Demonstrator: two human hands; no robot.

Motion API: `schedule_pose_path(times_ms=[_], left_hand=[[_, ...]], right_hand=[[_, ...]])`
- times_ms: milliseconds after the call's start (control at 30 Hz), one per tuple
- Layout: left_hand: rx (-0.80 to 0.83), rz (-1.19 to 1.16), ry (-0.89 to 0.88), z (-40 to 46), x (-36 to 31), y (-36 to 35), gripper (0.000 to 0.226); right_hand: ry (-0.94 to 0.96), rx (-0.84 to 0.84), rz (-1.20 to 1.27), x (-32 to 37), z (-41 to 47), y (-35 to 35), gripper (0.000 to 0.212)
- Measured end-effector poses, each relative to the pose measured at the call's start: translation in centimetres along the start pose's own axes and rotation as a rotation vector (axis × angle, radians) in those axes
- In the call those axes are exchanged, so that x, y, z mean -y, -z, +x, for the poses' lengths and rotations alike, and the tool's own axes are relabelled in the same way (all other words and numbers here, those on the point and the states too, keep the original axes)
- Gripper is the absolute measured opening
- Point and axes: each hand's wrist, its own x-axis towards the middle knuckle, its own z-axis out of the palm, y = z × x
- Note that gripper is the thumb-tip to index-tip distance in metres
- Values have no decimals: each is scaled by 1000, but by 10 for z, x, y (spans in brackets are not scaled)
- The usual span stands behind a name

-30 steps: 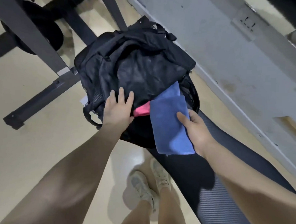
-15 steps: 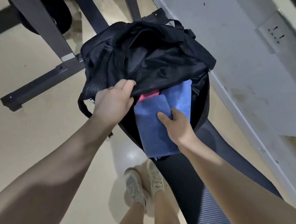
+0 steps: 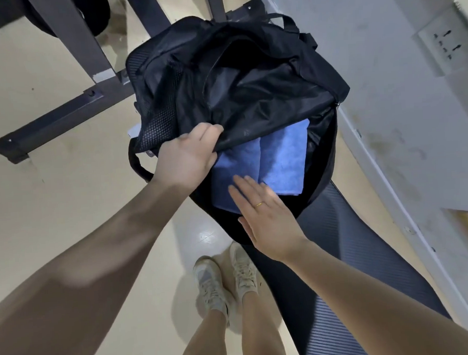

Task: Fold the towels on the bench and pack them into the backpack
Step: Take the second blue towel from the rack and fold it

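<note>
A black backpack (image 3: 250,89) lies on the end of a dark padded bench (image 3: 349,274), its main mouth facing me. My left hand (image 3: 185,158) grips the upper flap of the opening and holds it up. Inside the mouth lies a folded blue towel (image 3: 278,161), with two folded layers showing. My right hand (image 3: 262,216) is flat with fingers spread; its fingertips rest on the towel's near edge. No pink towel shows.
A dark metal frame (image 3: 69,115) with a foot bar stands on the cream floor to the left. A grey wall (image 3: 385,88) with a socket plate (image 3: 445,44) runs along the right. My two feet in pale trainers (image 3: 227,280) stand beside the bench.
The blue towel has gone deeper into the backpack and now hides the pink towel. My right hand let go of it and flattened. My left hand lifted the flap higher.
</note>
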Motion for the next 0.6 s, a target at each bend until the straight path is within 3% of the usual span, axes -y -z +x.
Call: schedule_pose_path(times_ms=[100,200,367,433,500,600], left_hand=[[4,-50,28,-3,3,1,41],[-11,-62,25,-7,7,2,35],[-43,-110,32,-8,4,7,36],[-47,-111,18,-7,4,8,35],[-23,-81,14,-9,5,5,36],[6,-57,36,-19,3,-10,40]], right_hand=[[8,155,-177,-10,12,-19,64],[-57,201,-247,-22,33,-35,81],[-27,157,-383,-27,70,-35,58],[-33,222,-354,-29,77,-32,58],[-46,145,-267,-29,76,-25,64],[1,148,41,-37,49,-12,64]])
